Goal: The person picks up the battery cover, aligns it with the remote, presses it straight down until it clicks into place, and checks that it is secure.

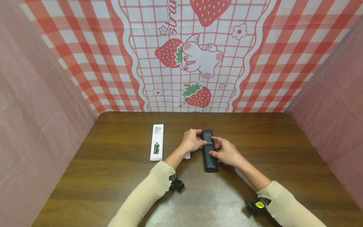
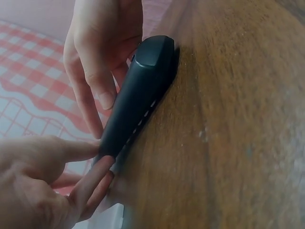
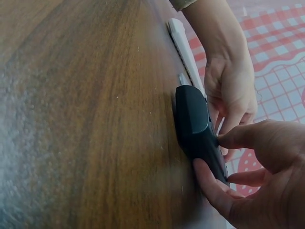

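A black remote control point(image 1: 211, 164) lies back side up on the table, its long side running away from me. My left hand point(image 1: 191, 141) holds its left edge near the far half, with the thumb on the back. From the right, my right hand point(image 1: 229, 153) grips the same remote, thumb on its back near the middle and fingers along the right side. In the left wrist view, fingertips of both hands meet the black remote point(image 2: 131, 107). The right wrist view shows its near end point(image 3: 193, 109) at the tabletop.
Left of my hands lies a white remote control point(image 1: 157, 134), back up, its battery compartment open with batteries point(image 1: 156, 148) inside. A small white piece point(image 1: 187, 155) lies partly hidden under my left wrist. Behind the brown table point(image 1: 113, 176) hangs a strawberry-print cloth point(image 1: 195, 69).
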A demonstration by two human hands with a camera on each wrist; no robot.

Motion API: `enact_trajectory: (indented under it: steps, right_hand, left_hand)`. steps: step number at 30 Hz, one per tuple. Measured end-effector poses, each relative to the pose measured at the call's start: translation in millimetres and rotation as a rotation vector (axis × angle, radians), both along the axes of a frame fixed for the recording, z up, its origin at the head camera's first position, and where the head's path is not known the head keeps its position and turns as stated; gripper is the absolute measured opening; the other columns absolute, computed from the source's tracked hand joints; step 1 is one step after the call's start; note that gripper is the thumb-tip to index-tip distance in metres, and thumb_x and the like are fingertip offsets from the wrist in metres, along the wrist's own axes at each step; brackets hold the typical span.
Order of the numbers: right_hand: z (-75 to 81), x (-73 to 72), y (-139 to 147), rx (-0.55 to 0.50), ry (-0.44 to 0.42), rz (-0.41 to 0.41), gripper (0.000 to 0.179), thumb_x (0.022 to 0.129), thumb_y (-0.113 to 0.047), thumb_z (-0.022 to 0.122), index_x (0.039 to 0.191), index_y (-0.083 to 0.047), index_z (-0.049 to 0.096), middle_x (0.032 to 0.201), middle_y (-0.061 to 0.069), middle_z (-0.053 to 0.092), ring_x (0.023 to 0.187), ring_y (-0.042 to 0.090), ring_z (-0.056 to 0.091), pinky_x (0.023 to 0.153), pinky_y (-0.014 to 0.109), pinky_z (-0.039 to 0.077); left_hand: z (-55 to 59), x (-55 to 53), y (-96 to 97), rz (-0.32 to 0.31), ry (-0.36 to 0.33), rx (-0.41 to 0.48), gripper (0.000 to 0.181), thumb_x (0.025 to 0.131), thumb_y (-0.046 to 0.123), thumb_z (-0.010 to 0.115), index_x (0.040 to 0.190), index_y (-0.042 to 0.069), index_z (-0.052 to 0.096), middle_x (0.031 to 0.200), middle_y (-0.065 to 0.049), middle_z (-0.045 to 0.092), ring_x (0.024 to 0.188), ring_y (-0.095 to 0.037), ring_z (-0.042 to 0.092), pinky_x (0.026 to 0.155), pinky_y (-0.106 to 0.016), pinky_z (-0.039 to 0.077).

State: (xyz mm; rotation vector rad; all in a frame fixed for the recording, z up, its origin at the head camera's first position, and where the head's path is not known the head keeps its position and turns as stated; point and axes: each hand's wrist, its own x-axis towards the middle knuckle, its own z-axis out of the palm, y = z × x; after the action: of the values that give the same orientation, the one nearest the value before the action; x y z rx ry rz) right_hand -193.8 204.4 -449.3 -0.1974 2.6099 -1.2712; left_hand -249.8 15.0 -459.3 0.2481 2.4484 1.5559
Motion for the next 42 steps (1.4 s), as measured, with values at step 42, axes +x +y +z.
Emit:
enact_trajectory:
  steps: [42]
  right_hand:
    - [12.2, -3.0, 4, -0.011, -0.015, 0.004, 0.072, 0.106, -0.012, 0.075, 0.167, 0.006, 0.042, 0.126, 0.033, 0.067, 0.078, 0.021, 0.078, 0.068, 0.038, 0.074]
  left_hand:
    - [5.1, 0.9, -9.5, 0.004, 0.044, 0.042, 0.057, 0.099, -0.002, 0.081, 0.153, 0.003, 0.067, 0.149, -0.023, 0.074, 0.1, -0.036, 0.085, 0.065, -0.026, 0.071]
